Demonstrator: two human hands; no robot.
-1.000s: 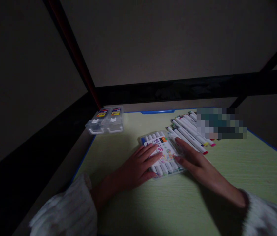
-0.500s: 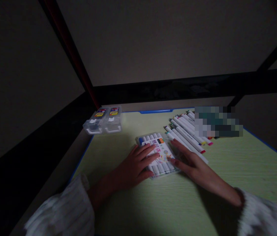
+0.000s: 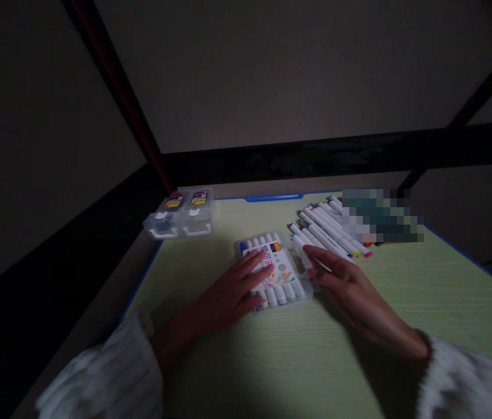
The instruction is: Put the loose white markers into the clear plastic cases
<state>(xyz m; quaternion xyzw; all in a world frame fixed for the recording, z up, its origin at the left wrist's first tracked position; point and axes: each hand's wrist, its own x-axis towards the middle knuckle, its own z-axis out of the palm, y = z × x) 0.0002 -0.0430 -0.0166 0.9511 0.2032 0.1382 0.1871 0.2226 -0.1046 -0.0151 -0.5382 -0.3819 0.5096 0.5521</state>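
Note:
A clear flat pack of white markers [image 3: 281,273] with a colourful label lies on the pale green table [image 3: 237,349]. My left hand [image 3: 232,289] lies flat on the pack's left side with fingers stretched out. My right hand [image 3: 342,280] rests against the pack's right edge, fingers spread, touching the nearest loose marker. A row of several loose white markers [image 3: 328,233] with coloured caps lies just behind my right hand. Both wrists wear white knitted sleeves.
Two small clear plastic boxes [image 3: 180,218] with colourful labels stand at the table's far left corner. A blurred-out patch [image 3: 381,215] sits behind the loose markers. A dark frame rail [image 3: 315,154] and a red post [image 3: 141,125] run behind the table. The room is dim.
The whole scene has slid slightly left and up in view. My right hand has shifted from lying on the pack to its right edge. The left hand stays on the pack.

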